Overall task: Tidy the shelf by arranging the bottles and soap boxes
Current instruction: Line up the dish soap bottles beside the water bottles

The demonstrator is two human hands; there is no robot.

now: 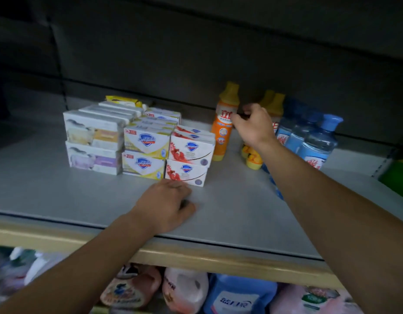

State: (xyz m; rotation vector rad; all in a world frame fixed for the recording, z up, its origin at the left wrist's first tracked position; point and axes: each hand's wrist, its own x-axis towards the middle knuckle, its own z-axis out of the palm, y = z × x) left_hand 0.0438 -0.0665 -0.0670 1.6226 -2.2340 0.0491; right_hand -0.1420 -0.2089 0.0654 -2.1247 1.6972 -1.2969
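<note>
Soap boxes stand in two-high stacks on the grey shelf: white-purple ones on the left, yellow-white ones in the middle, red-white ones on the right. My left hand rests on the shelf just in front of the red-white stack, fingers loosely curled, holding nothing. An orange bottle with a yellow cap stands upright right of the boxes. My right hand reaches beside it, fingertips at its label. More orange bottles stand partly hidden behind that hand. Blue bottles cluster to the right.
The shelf's back wall is dark. A beige front rail edges the shelf. Below it sit pink and blue detergent jugs. A green item lies past the shelf's right end. Bare shelf surface stretches left of and in front of the boxes.
</note>
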